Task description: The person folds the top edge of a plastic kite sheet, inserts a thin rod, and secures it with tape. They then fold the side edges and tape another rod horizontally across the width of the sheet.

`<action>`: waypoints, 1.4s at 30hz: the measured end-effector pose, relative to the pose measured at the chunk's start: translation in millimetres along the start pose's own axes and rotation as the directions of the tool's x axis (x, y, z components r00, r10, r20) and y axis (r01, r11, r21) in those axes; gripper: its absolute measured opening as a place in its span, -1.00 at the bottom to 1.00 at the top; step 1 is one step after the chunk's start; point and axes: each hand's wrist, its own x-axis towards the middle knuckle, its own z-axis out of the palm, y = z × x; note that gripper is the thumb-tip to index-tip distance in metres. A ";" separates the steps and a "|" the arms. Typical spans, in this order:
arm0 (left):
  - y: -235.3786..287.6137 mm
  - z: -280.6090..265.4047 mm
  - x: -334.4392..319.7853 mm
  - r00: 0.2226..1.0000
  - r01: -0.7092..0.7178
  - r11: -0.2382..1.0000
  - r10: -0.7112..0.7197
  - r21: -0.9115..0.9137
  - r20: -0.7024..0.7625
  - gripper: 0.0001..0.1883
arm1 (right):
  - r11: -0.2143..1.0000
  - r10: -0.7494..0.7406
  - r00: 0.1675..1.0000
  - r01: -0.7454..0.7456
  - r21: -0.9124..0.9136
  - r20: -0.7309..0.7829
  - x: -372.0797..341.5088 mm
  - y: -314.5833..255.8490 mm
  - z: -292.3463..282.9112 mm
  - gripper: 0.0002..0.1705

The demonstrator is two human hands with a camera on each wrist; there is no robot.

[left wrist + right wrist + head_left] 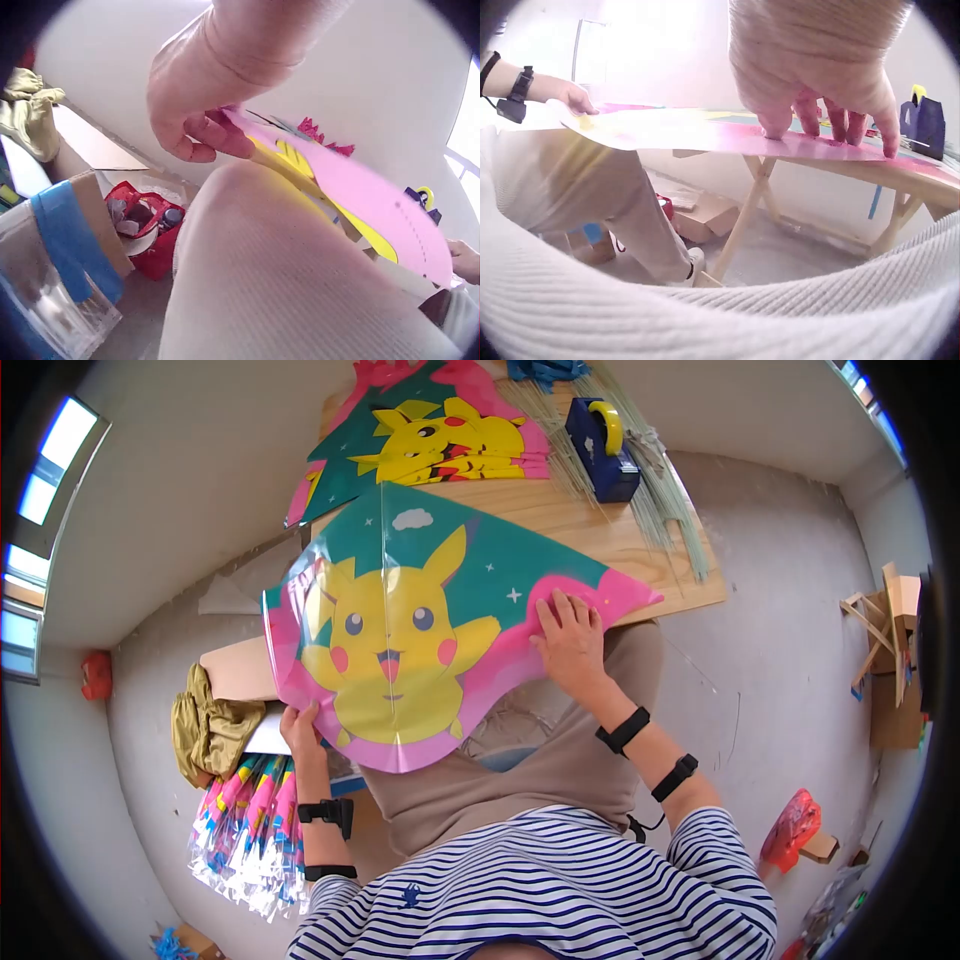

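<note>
With left hand (301, 732), pinching the near-left rim of a kite-shaped sheet (420, 635), fingers curled at the edge. With right hand (572, 645), pressing fingertips onto the pink border by the right wing, fingers spread, gripping nothing. Stretched printed side up between both, partly over the near edge of the worktop (560, 525), partly above the lap (470, 800). Judged decisive: long axis running crosswise, from the glossy left side to the pointed right tip, with a straight line down the middle heading away from the body. Nearer to that tip by far: right hand, with the tip just beyond, outward to the right. Hidden beneath the sheet in the head view: part of the left fingers and a stretch of the worktop's front edge. Hard to read through glare: the left side there, much of the surface in the right wrist view. Cut off at the top: more printed sheets (450, 445). Cannot tell about any contact with the knee (247, 195) below.
</note>
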 end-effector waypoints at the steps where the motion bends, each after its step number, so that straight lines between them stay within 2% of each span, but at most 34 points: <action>1: -3.1 -6.5 2.1 0.999 0.024 0.997 -0.021 0.075 -0.041 -0.65 | 1.000 -0.007 1.000 0.007 0.005 -0.014 -5.7 0.1 -2.1 -0.31; 2: -18.2 -22.0 13.9 0.998 0.042 0.999 -0.040 0.030 -0.050 -0.65 | 1.000 -0.012 1.000 0.013 0.010 -0.028 -11.6 0.6 -4.1 -0.32; 3: -23.5 -24.8 9.0 0.975 -0.149 0.975 0.173 0.168 -0.139 -0.64 | 1.000 -0.018 0.999 0.019 0.015 -0.039 -14.0 2.7 -6.2 -0.34; 4: -25.7 -23.6 3.8 0.902 -0.315 0.895 0.386 0.315 -0.194 -0.63 | 0.999 0.010 0.998 -0.007 0.039 -0.065 -11.8 7.6 -8.6 -0.37; 5: -27.0 -19.8 2.8 0.782 -0.448 0.766 0.586 0.462 -0.214 -0.62 | 0.998 0.036 0.995 -0.031 0.063 -0.092 -6.7 14.4 -11.3 -0.39; 6: 1.2 -0.4 -19.3 0.732 -0.401 0.616 0.660 0.678 -0.167 -0.52 | 0.995 0.062 0.991 -0.052 0.089 -0.116 -1.2 22.2 -13.1 -0.42; 8: 29.4 35.1 -39.1 0.689 -0.555 0.487 0.724 0.674 0.045 -0.46 | 0.991 0.117 0.943 -0.092 0.092 -0.310 36.6 52.3 -16.9 -0.53; 9: 40.5 54.8 -48.8 0.652 -0.627 0.420 0.743 0.656 0.148 -0.43 | 0.981 0.191 0.925 -0.173 0.083 -0.327 59.0 67.5 -20.0 -0.57; 10: 52.5 81.0 -65.0 0.640 -0.678 0.353 0.715 0.644 0.281 -0.41 | 0.965 0.262 0.901 -0.251 0.076 -0.347 81.9 81.7 -23.1 -0.62; 12: 57.4 129.7 -86.7 0.565 -0.787 0.244 0.655 0.567 0.502 -0.37 | 0.899 0.436 0.858 -0.426 0.096 -0.272 122.1 107.1 -18.9 -0.58; 13: 54.4 148.3 -92.2 0.509 -0.838 0.204 0.627 0.506 0.590 -0.35 | 0.888 0.459 0.855 -0.452 0.089 -0.241 134.4 118.5 -10.8 -0.62; 15: 48.2 180.6 -98.9 0.471 -0.870 0.152 0.536 0.468 0.701 -0.22 | 0.864 0.503 0.847 -0.499 0.069 -0.172 150.4 135.4 7.7 -0.68; 18: 42.3 208.5 -98.6 0.517 -0.839 0.070 0.408 0.539 0.752 -0.13 | 0.823 0.552 0.827 -0.521 0.225 -0.104 154.4 139.3 5.7 -0.88; 21: 38.5 212.9 -78.1 0.578 -0.810 0.088 0.286 0.580 0.764 -0.09 | 0.823 0.562 0.804 -0.519 0.232 -0.196 143.3 144.9 7.0 -0.90; 24: 40.4 207.1 -66.7 0.560 -0.821 0.054 0.273 0.568 0.782 -0.06 | 0.874 0.459 0.858 -0.387 0.295 -0.233 121.2 162.0 1.1 -0.90; 27: 43.0 202.3 -52.5 0.514 -0.851 0.051 0.286 0.523 0.809 -0.06 | 0.846 0.325 0.922 -0.184 0.499 -0.211 85.5 157.7 -16.8 -0.92; 30: 48.2 205.5 -53.8 0.508 -0.853 0.040 0.293 0.520 0.810 -0.08 | 0.691 0.184 0.979 -0.189 0.698 0.082 50.9 133.9 -40.8 -0.91; 33: 54.4 212.0 -62.0 0.498 -0.861 0.068 0.318 0.505 0.807 -0.11 | 0.533 0.092 0.934 -0.338 0.776 0.344 30.6 115.6 -51.6 -0.89; 34: 55.6 216.3 -66.6 0.492 -0.866 0.083 0.329 0.494 0.806 -0.12 | 0.563 0.075 0.926 -0.345 0.751 0.370 29.7 116.0 -49.4 -0.91; 36: 59.9 226.1 -77.6 0.427 -0.901 0.083 0.355 0.427 0.832 -0.19 | 0.624 0.045 0.905 -0.357 0.695 0.423 27.3 119.3 -43.2 -0.96; 39: 59.4 244.3 -76.1 0.298 -0.953 0.073 0.383 0.293 0.874 -0.30 | 0.804 0.108 0.970 -0.214 0.555 0.217 26.9 122.7 -28.7 -0.96; 40: 59.2 251.0 -74.2 0.250 -0.968 0.069 0.390 0.242 0.886 -0.33 | 0.802 0.117 0.970 -0.220 0.556 0.215 27.0 123.1 -28.0 -0.96; 42: 59.5 267.1 -72.8 0.203 -0.979 0.110 0.422 0.172 0.884 -0.44 | 0.797 0.137 0.968 -0.234 0.557 0.210 27.4 123.3 -27.4 -0.96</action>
